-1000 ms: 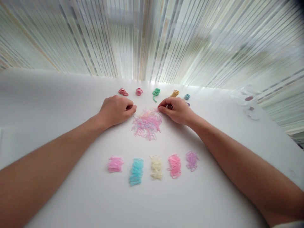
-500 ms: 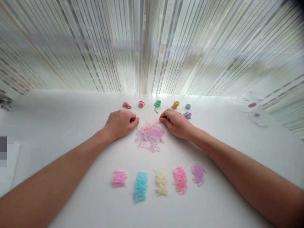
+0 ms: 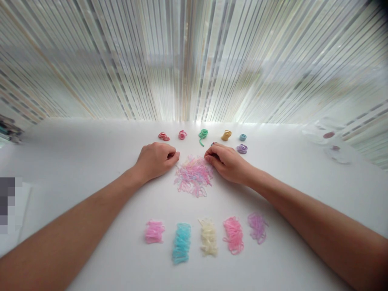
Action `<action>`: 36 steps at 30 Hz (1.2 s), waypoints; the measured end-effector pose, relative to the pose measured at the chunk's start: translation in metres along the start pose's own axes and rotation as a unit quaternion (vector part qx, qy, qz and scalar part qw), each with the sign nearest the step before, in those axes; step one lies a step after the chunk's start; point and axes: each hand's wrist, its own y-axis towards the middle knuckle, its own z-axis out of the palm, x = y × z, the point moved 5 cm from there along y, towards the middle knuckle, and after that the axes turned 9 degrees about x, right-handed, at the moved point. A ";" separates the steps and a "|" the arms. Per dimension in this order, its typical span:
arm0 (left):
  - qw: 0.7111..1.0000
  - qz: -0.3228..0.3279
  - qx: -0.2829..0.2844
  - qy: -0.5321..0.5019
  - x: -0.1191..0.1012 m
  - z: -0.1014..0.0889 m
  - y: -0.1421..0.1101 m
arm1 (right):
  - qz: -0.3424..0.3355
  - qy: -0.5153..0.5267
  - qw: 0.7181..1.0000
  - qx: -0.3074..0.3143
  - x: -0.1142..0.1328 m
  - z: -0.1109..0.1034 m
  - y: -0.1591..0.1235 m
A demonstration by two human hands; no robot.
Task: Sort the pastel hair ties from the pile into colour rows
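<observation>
Right at the centre of the white table [image 3: 103, 139], a loose heap of mixed pastel rubber bands [image 3: 194, 176], pinks, blues and lilacs all tangled together! Left hand [image 3: 156, 159] in tight at the heap's upper-left edge, fingers curled into a loose fist, knuckles up, fingertips just beside the bands; nothing showing in that grip, though the curled fingers hide too much to be sure. Right hand [image 3: 228, 163] at the upper-right edge, fingers bunched and closed, tips touching the heap; a band pinched there or not, impossible to tell from this view. Just past those knuckles, a small dark bundle [image 3: 214, 144], mostly hidden behind the right hand. Toward the far edge of the table, a curving row of coiled bands: a red coil [image 3: 163, 136], a pink coil [image 3: 182, 135], a green coil [image 3: 203, 133] with one loose tail, a golden yellow coil [image 3: 226, 135], a teal coil [image 3: 242, 137], and a purple coil [image 3: 241, 148] slightly nearer. Along the near side, five flat sorted patches, well apart from the heap: a pink patch [image 3: 154, 232], a sky-blue patch [image 3: 182, 243], a cream patch [image 3: 208, 237], a rose-pink patch [image 3: 233, 235], a lilac patch [image 3: 257, 228]. Over by the far right corner, clear plastic dishes [image 3: 325, 137] with bits of colour inside. And behind it all, a striped sheer curtain [image 3: 182, 60], bright with daylight.
</observation>
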 end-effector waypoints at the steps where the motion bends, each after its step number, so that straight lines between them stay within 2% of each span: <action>1: 1.000 -0.001 0.000 0.000 0.000 0.000 0.000 | 0.010 0.001 1.000 -0.011 -0.002 -0.001 0.000; 5: 1.000 -0.001 0.001 -0.004 0.000 0.000 -0.001 | 0.040 -0.006 0.998 -0.045 -0.007 -0.005 0.000; 12: 1.000 -0.002 0.002 -0.005 -0.001 0.000 -0.001 | 0.057 -0.016 0.996 -0.060 -0.013 -0.008 -0.001; 17: 0.999 -0.007 -0.017 -0.049 0.001 -0.002 -0.003 | 0.064 -0.013 0.994 -0.084 -0.017 -0.007 -0.003; 19: 0.997 0.024 -0.030 -0.063 0.000 -0.002 -0.003 | 0.057 -0.012 0.994 -0.093 -0.018 -0.006 -0.004; 23: 0.987 0.148 -0.031 -0.050 -0.004 0.005 -0.002 | 0.040 -0.009 0.994 -0.103 -0.019 -0.003 -0.005; 25: 0.981 0.189 -0.025 -0.047 -0.003 0.008 -0.001 | 0.032 -0.009 0.993 -0.110 -0.020 -0.003 -0.005; 31: 0.963 0.257 -0.010 -0.080 -0.002 0.007 -0.004 | 0.022 -0.009 0.994 -0.109 -0.021 -0.002 -0.005; 36: 0.952 0.289 -0.027 -0.095 -0.002 0.009 -0.006 | 0.023 -0.010 0.994 -0.108 -0.020 -0.002 -0.006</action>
